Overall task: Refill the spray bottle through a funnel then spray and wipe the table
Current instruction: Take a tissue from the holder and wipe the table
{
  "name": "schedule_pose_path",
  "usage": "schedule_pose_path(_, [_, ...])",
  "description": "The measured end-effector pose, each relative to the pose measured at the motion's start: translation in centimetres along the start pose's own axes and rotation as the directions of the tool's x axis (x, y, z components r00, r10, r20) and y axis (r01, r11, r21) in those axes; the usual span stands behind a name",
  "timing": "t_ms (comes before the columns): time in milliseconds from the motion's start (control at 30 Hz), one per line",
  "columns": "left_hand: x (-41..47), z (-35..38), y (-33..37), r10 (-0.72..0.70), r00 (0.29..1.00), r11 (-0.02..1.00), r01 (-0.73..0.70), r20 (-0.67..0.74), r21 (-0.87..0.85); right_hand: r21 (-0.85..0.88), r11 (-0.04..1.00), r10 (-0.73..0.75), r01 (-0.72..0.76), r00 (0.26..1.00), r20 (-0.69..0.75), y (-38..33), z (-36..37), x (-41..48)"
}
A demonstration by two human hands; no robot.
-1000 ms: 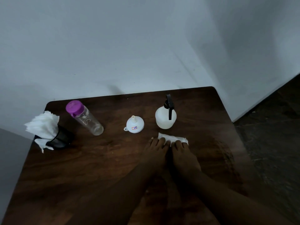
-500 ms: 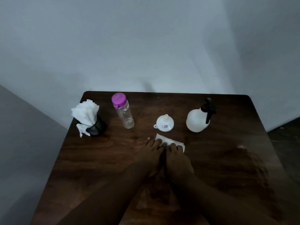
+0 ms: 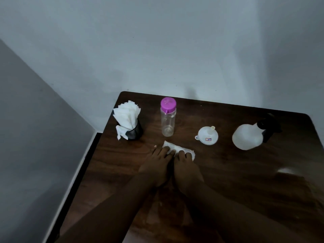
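The folded white tissue [image 3: 176,147] lies flat on the brown table [image 3: 228,181], near the middle and a bit toward the back. Both hands are on it, side by side. The left hand [image 3: 158,162] lies flat with its fingers straight, and its fingertips press on the left end of the tissue. The right hand [image 3: 185,166] is flat too and presses on the right end. Neither hand grabs or pinches the tissue; they only push it down. This looks like the wiping step, the last part of the job. The spray bottle [image 3: 249,135] stands well apart on the right with its black top on. The funnel [image 3: 208,135] sits upside down between it and the hands, so the filling looks done. Next, I think the hands need to slide the tissue across the wood while pushing down. They should go toward the shiny wet spot [image 3: 284,171] on the right and not bump the funnel. Behind the hands stands a clear bottle [image 3: 168,120] with a purple cap. To its left is a black cup [image 3: 135,131] full of white tissues.
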State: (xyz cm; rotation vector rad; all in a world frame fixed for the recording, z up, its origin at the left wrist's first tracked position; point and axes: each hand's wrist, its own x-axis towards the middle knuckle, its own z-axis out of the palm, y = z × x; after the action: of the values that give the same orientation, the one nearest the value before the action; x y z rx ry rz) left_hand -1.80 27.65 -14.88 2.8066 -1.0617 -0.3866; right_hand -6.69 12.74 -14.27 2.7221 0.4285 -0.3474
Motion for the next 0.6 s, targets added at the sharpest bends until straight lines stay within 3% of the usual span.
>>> schedule_pose_path(333, [-4.0,0.1,-6.0,-0.143,0.987,0.990,0.144,-0.074,0.002,-0.026,0.995,-0.099,0.098,0.995,-0.026,-5.2,-2.4,5.4])
schedule_pose_path(433, [-5.2,0.0,-7.3,-0.181,0.979,0.983,0.183,-0.093,0.011,0.031,0.997,-0.066,0.067,0.997,-0.046,-6.5,-3.3,6.3])
schedule_pose_path(600, [-7.1,0.0,-8.5,-0.262,0.960,0.964,0.265,-0.100,0.022,0.138,0.976,-0.165,0.171,0.985,-0.055,-8.1,-3.6,7.7])
